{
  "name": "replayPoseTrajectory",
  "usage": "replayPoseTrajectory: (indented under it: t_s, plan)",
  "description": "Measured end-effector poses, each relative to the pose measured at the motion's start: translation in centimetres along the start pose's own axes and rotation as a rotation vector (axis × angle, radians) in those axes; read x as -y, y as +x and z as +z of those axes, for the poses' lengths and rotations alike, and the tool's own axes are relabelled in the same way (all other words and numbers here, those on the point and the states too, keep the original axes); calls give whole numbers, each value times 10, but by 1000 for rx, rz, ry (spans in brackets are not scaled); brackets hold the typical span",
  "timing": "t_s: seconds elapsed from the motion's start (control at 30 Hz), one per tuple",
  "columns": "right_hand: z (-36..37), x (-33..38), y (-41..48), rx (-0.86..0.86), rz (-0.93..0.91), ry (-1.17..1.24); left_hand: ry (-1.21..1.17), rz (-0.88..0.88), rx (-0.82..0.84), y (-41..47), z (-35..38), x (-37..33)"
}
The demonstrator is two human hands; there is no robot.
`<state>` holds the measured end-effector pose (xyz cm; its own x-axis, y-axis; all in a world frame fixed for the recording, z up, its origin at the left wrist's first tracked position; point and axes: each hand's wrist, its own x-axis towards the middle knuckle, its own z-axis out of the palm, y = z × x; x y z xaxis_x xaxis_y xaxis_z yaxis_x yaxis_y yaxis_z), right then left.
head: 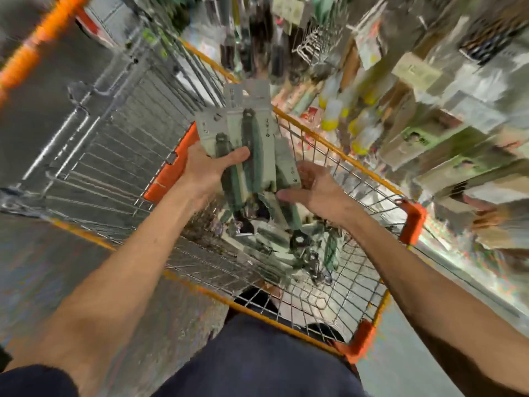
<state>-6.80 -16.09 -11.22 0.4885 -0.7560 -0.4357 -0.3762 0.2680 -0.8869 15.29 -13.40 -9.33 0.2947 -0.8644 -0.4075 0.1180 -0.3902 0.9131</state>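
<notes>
My left hand (209,170) grips a bundle of carded tool packs (249,130), grey cards with dark green-handled tools, held above a wire shopping cart (369,179) with orange trim. Its thumb lies across the front of the packs. My right hand (315,187) is just to the right of the bundle, fingers spread and relaxed, thumb near the lower edge of the packs; whether it touches them is unclear. More packaged green-handled tools (289,242) lie in the cart's basket below. The frame is blurred by motion.
Store shelving with hanging packaged goods and yellow-capped bottles (335,110) fills the right side. A second metal cart (120,133) stands to the left, with an orange bar (37,44) at top left. Grey concrete floor lies below; my dark trousers are at the bottom.
</notes>
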Motion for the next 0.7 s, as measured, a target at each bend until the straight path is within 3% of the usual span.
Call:
replayPoseTrajectory:
  t_s: [0.17, 0.33, 0.5, 0.7]
  plan:
    - [-4, 12, -71, -96, -112, 130, -71, 39, 18, -66, 13, -30]
    - [-22, 13, -161, -217, -133, 399, -18, 112, 199, -150, 34, -60]
    - [-36, 32, -276, -324, -265, 656, 104, 229, 213, -240, 77, -74]
    - [-37, 38, -413, -454, -434, 754, 149, 325, 437, -347, 158, -77]
